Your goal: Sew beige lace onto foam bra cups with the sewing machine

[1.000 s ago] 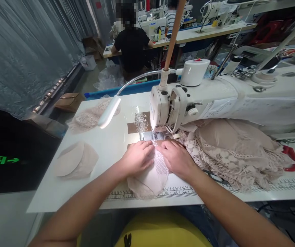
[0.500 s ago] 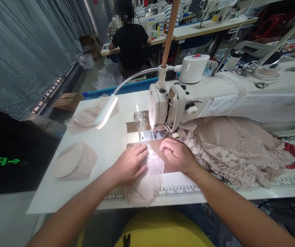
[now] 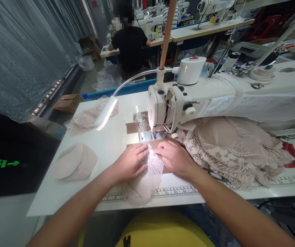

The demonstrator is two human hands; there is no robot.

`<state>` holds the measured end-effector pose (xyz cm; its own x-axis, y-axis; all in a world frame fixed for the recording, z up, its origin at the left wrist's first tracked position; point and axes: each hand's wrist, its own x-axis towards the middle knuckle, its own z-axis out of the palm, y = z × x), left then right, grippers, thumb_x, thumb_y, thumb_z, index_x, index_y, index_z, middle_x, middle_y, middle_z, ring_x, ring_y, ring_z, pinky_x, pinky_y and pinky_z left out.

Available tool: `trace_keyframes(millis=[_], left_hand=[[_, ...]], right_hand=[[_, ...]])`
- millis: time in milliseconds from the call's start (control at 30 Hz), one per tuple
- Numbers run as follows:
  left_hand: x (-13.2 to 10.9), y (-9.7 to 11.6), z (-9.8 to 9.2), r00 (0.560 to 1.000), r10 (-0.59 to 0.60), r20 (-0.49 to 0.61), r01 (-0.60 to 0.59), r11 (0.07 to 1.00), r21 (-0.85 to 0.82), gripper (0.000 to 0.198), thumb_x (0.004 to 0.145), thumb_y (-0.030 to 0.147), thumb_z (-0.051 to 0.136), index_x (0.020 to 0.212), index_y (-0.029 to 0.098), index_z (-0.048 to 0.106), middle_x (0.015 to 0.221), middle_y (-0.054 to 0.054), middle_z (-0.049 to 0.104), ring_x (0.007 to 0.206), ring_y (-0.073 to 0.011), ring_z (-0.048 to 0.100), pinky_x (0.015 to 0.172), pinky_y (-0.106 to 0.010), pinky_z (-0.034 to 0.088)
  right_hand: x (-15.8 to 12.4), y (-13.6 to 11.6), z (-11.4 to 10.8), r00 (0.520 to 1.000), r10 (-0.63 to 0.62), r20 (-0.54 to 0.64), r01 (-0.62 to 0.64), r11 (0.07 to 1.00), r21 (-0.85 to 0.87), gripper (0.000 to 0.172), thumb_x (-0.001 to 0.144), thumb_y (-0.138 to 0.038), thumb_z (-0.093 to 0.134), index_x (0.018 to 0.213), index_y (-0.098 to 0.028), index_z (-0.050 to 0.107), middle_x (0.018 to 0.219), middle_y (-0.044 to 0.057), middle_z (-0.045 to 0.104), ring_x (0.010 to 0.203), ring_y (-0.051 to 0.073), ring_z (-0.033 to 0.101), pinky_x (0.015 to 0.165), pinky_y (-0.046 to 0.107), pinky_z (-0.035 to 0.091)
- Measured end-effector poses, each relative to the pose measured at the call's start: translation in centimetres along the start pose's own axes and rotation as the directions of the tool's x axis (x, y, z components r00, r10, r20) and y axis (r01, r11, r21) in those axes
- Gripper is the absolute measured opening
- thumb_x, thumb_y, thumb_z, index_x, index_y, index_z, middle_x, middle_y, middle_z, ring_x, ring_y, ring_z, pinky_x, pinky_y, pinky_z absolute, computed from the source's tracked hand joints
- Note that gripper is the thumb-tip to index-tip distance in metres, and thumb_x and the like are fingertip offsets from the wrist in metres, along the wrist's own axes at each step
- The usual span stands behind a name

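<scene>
A pale beige lace fabric piece [image 3: 153,166] lies in front of the sewing machine's needle area, its lower end near the table edge. My left hand [image 3: 132,162] rests flat on its left side, fingers stretched out and thumb apart. At the upper right edge of the piece, my right hand [image 3: 175,158] has its fingertips pressed together on the fabric. The white sewing machine [image 3: 160,106] stands just beyond both hands, and its metal needle plate [image 3: 145,137] shows past the fingertips. Bright light falls on the lace between the hands.
Heaped beige lace garments [image 3: 229,151] sit under the machine arm, beside a red handle [image 3: 292,154]. Round fabric cups [image 3: 72,163] and more beige pieces [image 3: 85,118] lie left. A lamp [image 3: 106,113] hangs over the table. A person [image 3: 129,48] sits at another machine ahead.
My right hand has moved left from beside the fabric onto its upper right edge, its curled fingers reaching out to the lace. My left hand stays in place.
</scene>
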<state>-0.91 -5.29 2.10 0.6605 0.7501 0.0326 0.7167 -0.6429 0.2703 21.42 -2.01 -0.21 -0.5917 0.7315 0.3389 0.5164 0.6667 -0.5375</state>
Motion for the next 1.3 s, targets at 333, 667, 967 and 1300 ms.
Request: trace_keyframes(millis=[333, 667, 967, 1300], left_hand=[[1.4, -0.5, -0.1, 1.000, 0.014, 0.028, -0.014, 1.000, 0.001, 0.046, 0.090, 0.035, 0.048, 0.131, 0.013, 0.049, 0.141, -0.014, 0.046, 0.128, -0.0305, 0.043, 0.104, -0.049, 0.041], [2.4, -1.1, 0.0, 0.999, 0.041, 0.018, -0.041, 0.999, -0.013, 0.045, 0.091, 0.036, 0.047, 0.130, 0.014, 0.050, 0.138, -0.015, 0.049, 0.127, -0.0294, 0.045, 0.105, -0.048, 0.040], [3.3, -1.3, 0.2, 0.996, 0.085, -0.012, -0.085, 0.996, 0.032, 0.047, 0.087, 0.033, 0.051, 0.130, 0.012, 0.048, 0.134, -0.018, 0.051, 0.125, -0.0297, 0.047, 0.103, -0.046, 0.042], [4.4, -1.6, 0.1, 0.998, 0.018, 0.065, -0.025, 0.994, 0.104, 0.056, 0.087, 0.035, 0.049, 0.134, 0.005, 0.046, 0.140, -0.019, 0.046, 0.124, -0.0310, 0.045, 0.101, -0.046, 0.043]], right_hand=[[-0.1, 0.2, -0.1, 1.000, -0.010, 0.029, 0.012, 0.997, -0.075, 0.023, 0.075, -0.008, 0.045, 0.061, -0.018, 0.061, 0.064, 0.001, 0.056, 0.065, 0.014, 0.046, 0.065, 0.027, 0.035], [-0.8, 0.6, 0.6, 0.996, -0.064, -0.062, 0.056, 0.990, -0.132, 0.024, 0.070, -0.008, 0.045, 0.050, -0.018, 0.052, 0.050, -0.002, 0.044, 0.049, 0.011, 0.035, 0.051, 0.026, 0.027], [-0.1, -0.1, 0.4, 0.998, 0.015, 0.065, 0.012, 0.920, -0.391, 0.030, 0.079, -0.005, 0.046, 0.097, -0.020, 0.066, 0.086, 0.005, 0.058, 0.076, 0.017, 0.046, 0.069, 0.028, 0.034], [0.0, 0.0, 1.0, 0.997, 0.072, 0.017, -0.056, 0.879, -0.474, 0.027, 0.082, -0.006, 0.049, 0.097, -0.020, 0.067, 0.082, 0.004, 0.059, 0.077, 0.018, 0.046, 0.071, 0.029, 0.034]])
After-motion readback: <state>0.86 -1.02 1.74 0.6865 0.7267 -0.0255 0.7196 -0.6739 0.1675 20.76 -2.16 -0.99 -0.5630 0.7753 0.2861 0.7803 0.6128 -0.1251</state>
